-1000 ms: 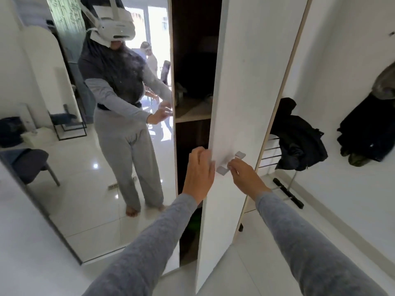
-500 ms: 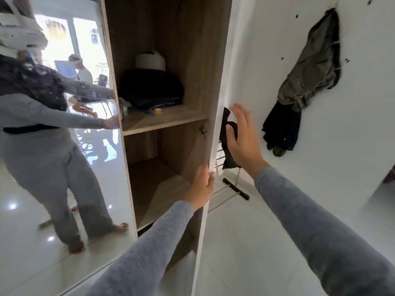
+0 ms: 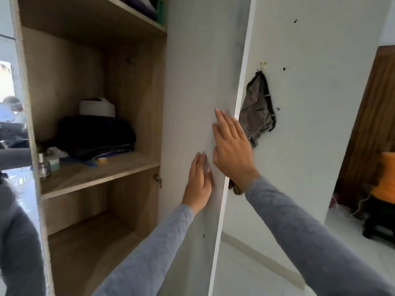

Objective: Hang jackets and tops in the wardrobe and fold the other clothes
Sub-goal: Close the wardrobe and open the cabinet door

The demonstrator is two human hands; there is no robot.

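Soft daylight, slight motion blur (edges bend, wide-angle).

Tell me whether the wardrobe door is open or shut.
Open. The door is swung out with both shelves exposed; the left hand and right hand lie flat on it.

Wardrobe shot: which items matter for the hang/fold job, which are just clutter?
Job:
wardrobe door
left hand
right hand
grey garment on wall hook
folded dark clothes

Clutter:
white hat
tape roll
orange item
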